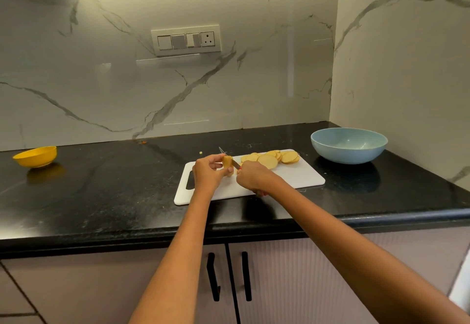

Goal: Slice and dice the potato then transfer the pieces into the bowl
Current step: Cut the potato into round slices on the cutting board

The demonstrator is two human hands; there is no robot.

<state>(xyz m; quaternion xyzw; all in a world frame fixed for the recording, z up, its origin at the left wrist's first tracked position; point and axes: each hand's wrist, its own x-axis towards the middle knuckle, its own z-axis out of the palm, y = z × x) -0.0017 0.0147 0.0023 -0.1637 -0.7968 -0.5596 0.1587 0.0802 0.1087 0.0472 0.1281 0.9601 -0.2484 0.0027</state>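
Note:
A white cutting board (292, 178) lies on the black counter. My left hand (207, 173) pinches the remaining potato end (227, 163) upright on the board. My right hand (250, 177) grips a knife (230, 158) whose blade runs against the potato piece, tip pointing away to the left. Several round potato slices (272, 158) lie overlapped along the board's far right side. A light blue bowl (349, 145) stands empty to the right of the board.
A small yellow bowl (35, 156) sits at the far left of the counter (114, 183). A tiny potato scrap (201, 152) lies behind the board. Marble walls close the back and right side. Cabinet doors with black handles (213, 276) are below the counter edge.

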